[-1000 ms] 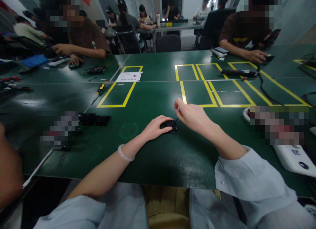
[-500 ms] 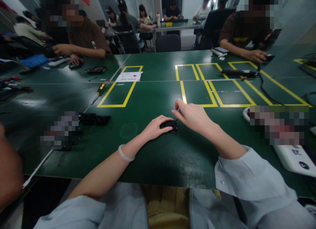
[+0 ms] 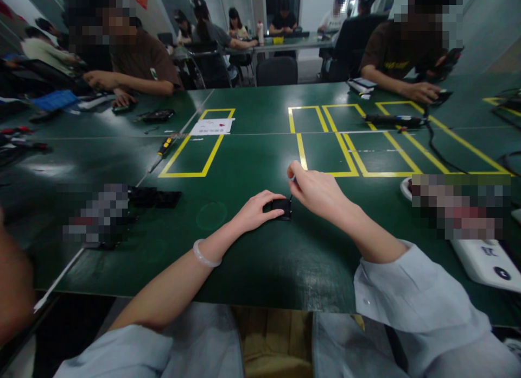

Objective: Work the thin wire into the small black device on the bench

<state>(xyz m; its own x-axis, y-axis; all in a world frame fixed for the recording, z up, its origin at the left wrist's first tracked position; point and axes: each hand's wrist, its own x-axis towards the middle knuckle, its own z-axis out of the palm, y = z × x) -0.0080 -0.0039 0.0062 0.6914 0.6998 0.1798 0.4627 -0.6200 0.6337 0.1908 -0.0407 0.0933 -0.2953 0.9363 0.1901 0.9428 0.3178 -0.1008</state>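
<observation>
My left hand [image 3: 262,210] is closed around a small black rectangular part [image 3: 281,208] on the green table, with thumb at its near side and fingers at its far side. Just right of it, my right hand [image 3: 315,188] is raised with thumb and index finger pinched together. A thin dark shaft [image 3: 291,197] reaches down from these fingertips to the right edge of the black part. Its upper end is hidden by the fingers, and I cannot make out its kind.
On the left lie black parts [image 3: 157,197] and a yellow-black screwdriver [image 3: 165,147]. A paper sheet [image 3: 212,126] rests within yellow tape lines. At right are a white device [image 3: 488,264] and a cabled black tool [image 3: 394,120]. Two people sit across the table.
My right fingertips have shifted very slightly at the top of the thin shaft. My left hand and the black part stay in place.
</observation>
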